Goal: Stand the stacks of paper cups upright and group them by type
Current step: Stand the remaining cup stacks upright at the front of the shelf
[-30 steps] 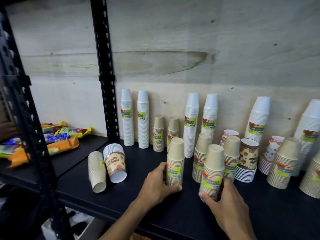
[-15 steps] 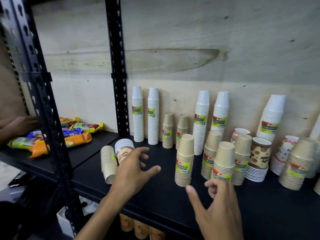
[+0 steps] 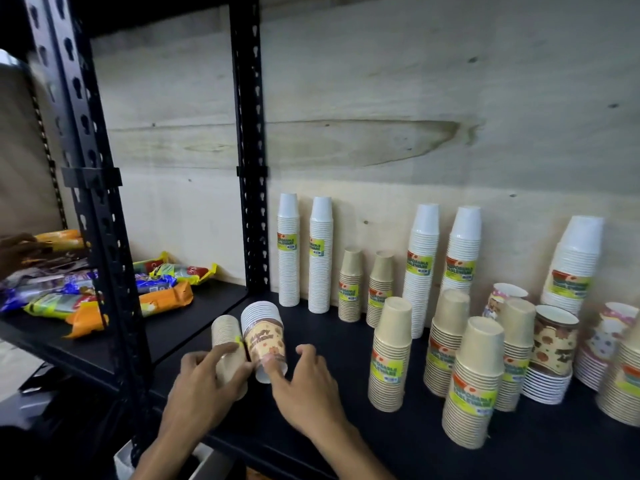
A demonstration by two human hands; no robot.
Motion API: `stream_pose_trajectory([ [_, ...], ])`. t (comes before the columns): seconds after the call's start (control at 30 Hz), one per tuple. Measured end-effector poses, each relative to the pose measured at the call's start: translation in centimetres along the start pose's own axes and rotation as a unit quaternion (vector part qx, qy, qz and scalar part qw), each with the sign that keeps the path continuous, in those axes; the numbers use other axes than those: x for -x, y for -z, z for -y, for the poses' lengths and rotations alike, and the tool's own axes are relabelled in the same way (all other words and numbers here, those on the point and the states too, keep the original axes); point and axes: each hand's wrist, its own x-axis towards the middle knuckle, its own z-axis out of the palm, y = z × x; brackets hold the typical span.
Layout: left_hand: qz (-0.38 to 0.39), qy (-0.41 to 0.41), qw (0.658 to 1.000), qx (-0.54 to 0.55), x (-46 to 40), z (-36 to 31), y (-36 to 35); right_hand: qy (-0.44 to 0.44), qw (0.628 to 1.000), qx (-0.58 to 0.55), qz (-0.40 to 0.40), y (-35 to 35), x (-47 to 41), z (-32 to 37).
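Head view of a black shelf (image 3: 346, 403) against a plywood back panel (image 3: 381, 98). We see two stacks lying on their sides at the shelf's left end, touching each other: a plain kraft cup stack (image 3: 227, 344) and a printed brown-and-white cup stack (image 3: 265, 336), open mouths toward us. The left hand (image 3: 204, 382) wraps its fingers (image 3: 221, 351) and thumb around the kraft stack near its mouth. The right hand (image 3: 304, 379) has its fingers apart; its index finger (image 3: 273, 370) touches the mouth end of the printed stack, and the remaining fingers hang curled just right of it, holding nothing.

Right of the fingers, upright and mouth-down, stand the other stacks. Beyond the fingers, along the panel: two tall narrow white stacks (image 3: 288, 251), two short kraft stacks (image 3: 349, 285), two wider white stacks (image 3: 420, 268), and one large white stack (image 3: 571, 261). Nearer and farther right: several labelled kraft stacks (image 3: 391, 355), with one mouth-up printed brown stack (image 3: 550, 351) among them. We cannot read the far-right stacks clearly.

Left of the fingers, past the black upright post (image 3: 249, 150), a neighbouring shelf holds snack packets (image 3: 166, 296); another person's hand (image 3: 14, 247) rests on them at the frame edge.
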Motion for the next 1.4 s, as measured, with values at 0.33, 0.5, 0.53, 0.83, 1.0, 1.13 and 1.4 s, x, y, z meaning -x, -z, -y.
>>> stream_pose_trajectory([
  [0.33, 0.021, 0.023, 1.0, 0.006, -1.5, 1.2, 0.7, -0.02, 0.998, 0.064, 0.0, -1.8, -1.9, 2.0],
  [0.5, 0.004, 0.026, 0.999, 0.023, -1.4, 0.9, 1.4, -0.026, 0.999, 0.044, -0.017, -0.5, -1.6, 1.8],
  [0.53, -0.003, 0.025, 0.999, 0.027, -1.4, 0.9, 1.6, -0.026, 0.999, 0.04, -0.024, -0.1, -1.5, 1.6],
  [0.83, -0.059, -0.013, 0.995, 0.08, -1.7, -0.6, 4.1, 0.028, 0.99, 0.05, -0.126, 4.0, -1.4, 1.4],
  [1.0, -0.09, -0.057, 0.99, 0.091, -3.7, -2.5, 5.3, 0.067, 0.98, 0.094, -0.164, 5.9, -2.2, 2.8],
  [1.13, -0.084, -0.103, 0.985, 0.111, -6.2, -3.8, 6.1, 0.078, 0.97, 0.165, -0.162, 7.2, -3.3, 3.6],
  [1.4, -0.028, -0.157, 0.976, 0.149, -10.6, -6.8, 4.8, 0.064, 0.963, 0.209, -0.159, 7.4, -4.2, 3.1],
])
